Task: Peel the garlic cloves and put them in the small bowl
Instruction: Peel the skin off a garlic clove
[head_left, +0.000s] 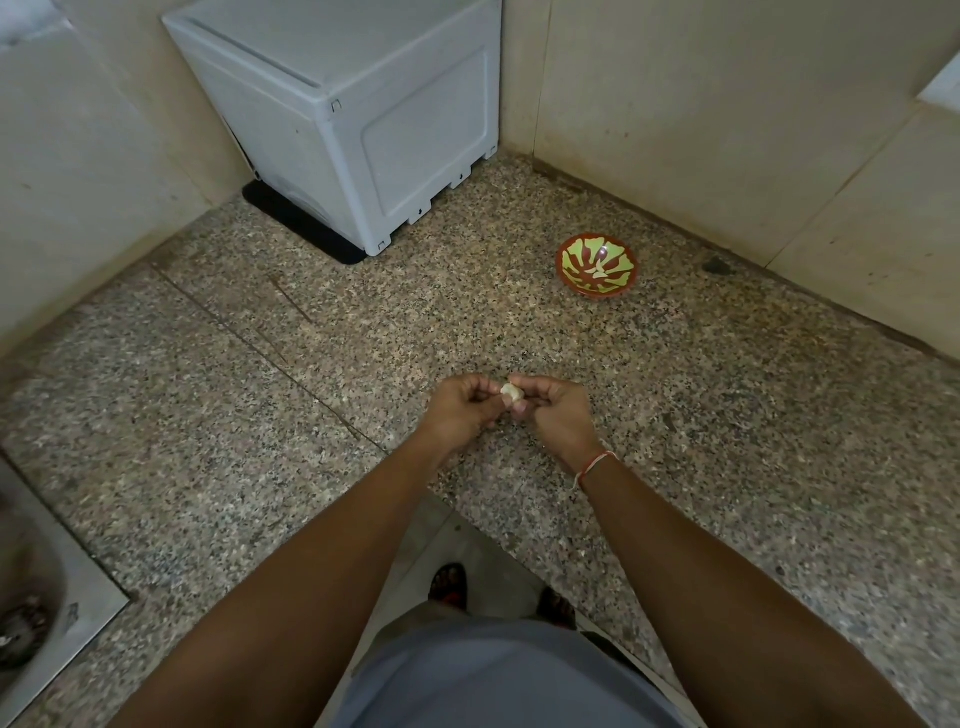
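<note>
Taking the garlic clove (510, 392) as my marker, I start at the far left of it, where the corner of a steel sink (47, 587) is let into the speckled stone tabletop (260, 415). Up and to the left of the clove, well apart from it, a grey plastic box (363, 119) stands against the wall.

Just left of the clove is my left hand (460, 408), fingers curled in, the tips pinching the clove's near end. The clove itself is held in the air above the tabletop, between both hands, pale and partly bare as far as I can tell (it is too small here to say how much skin is left). I judge it light and firm, a hard little wedge that will not crush under a pinch, but slick once its papery skin is off. The skin is thin and brittle, so I would pick at it with a nail at the blunt root end and hold the clove by its flat sides.

Just right of the clove my right hand (558, 415) closes on its other end, thumb and fingertips curled round it; a thread band sits on that wrist.

Further right and beyond the clove, well apart, the small bowl (596, 266) rests on the tabletop near the wall, with a few pale cloves in it already.
</note>
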